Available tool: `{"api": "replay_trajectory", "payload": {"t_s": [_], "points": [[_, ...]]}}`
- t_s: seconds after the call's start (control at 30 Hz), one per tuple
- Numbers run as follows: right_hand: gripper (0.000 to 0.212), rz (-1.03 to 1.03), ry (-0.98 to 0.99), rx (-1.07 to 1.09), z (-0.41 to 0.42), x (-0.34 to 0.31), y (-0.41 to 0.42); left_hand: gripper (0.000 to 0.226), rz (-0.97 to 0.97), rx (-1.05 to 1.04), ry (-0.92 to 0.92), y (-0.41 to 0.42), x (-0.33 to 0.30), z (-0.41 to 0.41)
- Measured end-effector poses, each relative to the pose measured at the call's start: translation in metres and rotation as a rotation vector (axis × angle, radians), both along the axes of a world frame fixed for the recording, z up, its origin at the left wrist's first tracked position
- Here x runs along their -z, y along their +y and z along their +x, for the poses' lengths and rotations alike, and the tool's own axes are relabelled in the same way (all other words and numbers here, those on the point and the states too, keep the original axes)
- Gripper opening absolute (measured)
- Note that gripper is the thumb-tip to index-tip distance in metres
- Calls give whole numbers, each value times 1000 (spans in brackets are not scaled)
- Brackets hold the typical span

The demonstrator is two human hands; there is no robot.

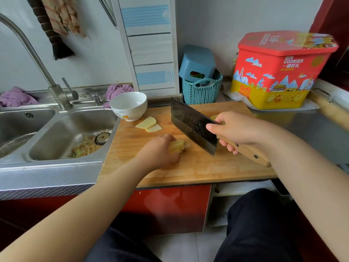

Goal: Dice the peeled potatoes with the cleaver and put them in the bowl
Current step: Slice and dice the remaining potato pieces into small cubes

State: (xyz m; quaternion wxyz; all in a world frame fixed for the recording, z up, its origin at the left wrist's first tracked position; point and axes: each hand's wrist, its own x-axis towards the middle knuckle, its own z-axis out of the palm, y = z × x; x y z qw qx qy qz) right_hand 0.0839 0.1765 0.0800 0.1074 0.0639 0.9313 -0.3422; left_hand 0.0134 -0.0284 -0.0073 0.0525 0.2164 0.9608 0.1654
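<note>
The cleaver [192, 125] runs diagonally over the cutting board [188, 167], its blade tip toward the back wall and its wooden handle toward the person. The right hand [236, 129] grips that handle. Just left of the blade, the left hand [160, 152] curls over a bundle of potato strips [176, 146]. Two potato slices [149, 124] lie beside the white bowl [128, 105].

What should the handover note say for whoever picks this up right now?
Left hand holds a stack of potato strips down on the cutting board.
Right hand grips the cleaver, blade raised just right of the strips.
Two potato slices lie near the white bowl, which looks empty.
Done: slicing, strips.
Left: dice the strips and slices, then load the bowl.
</note>
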Motion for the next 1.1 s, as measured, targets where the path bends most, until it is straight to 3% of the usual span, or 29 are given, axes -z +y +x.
{"api": "replay_trajectory", "payload": {"t_s": [0.23, 0.57, 0.7, 0.87, 1.1], "points": [[35, 7, -28, -24, -2, 5, -1, 56, 50, -200, 139, 6, 16, 17], [34, 4, -5, -44, 4, 15, -10, 63, 143, -71, 122, -19, 20, 11], [45, 1, 19, -60, 1, 19, -20, 58, 167, -78, 191, -19, 26, 16], [38, -20, 23, -94, -8, 19, -29, 58, 176, -103, 227, -19, 29, 18], [46, 40, 70, -95, -14, 16, -28, 51, 247, -99, 233, -14, 30, 18]]}}
